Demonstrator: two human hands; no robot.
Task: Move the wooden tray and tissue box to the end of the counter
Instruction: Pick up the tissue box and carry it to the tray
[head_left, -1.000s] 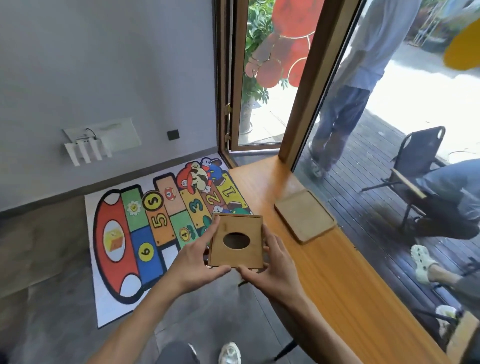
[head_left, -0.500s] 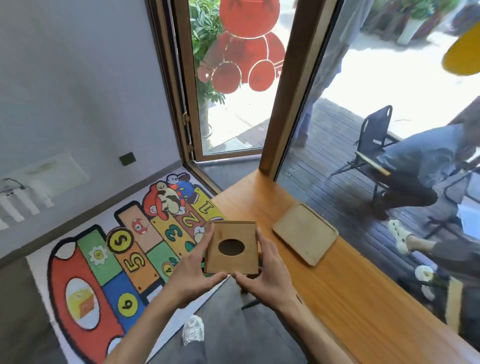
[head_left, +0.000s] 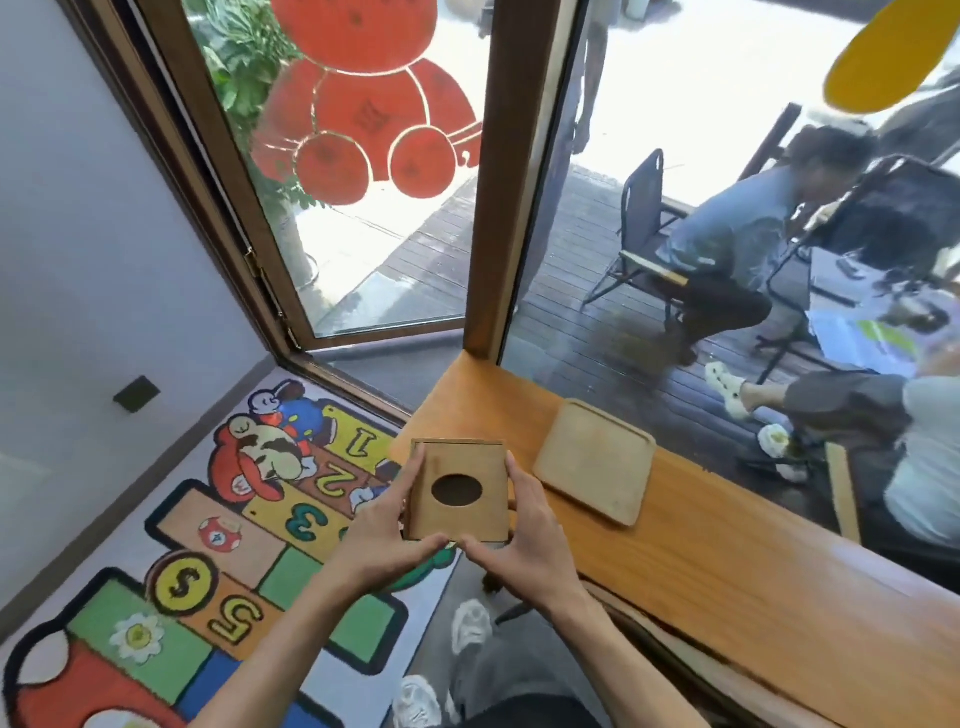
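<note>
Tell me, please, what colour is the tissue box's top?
Plain brown wood with a dark oval opening, on the tissue box, in the head view.

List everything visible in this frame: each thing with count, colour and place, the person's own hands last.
tissue box: 1, brown wood with oval hole on top, held at the counter's near edge
wooden tray: 1, pale wood, flat on the counter, right of the box
counter: 1, orange-brown wood, along the window
play mat: 1, multicoloured with numbers, on the floor at left
bear decal: 1, red, on the glass door
folding chair: 1, dark, on the deck outside
seated people outside: 2, one in blue, one partly cut off at right
left hand: 1, on the box's left side
right hand: 1, on the box's right side
</note>
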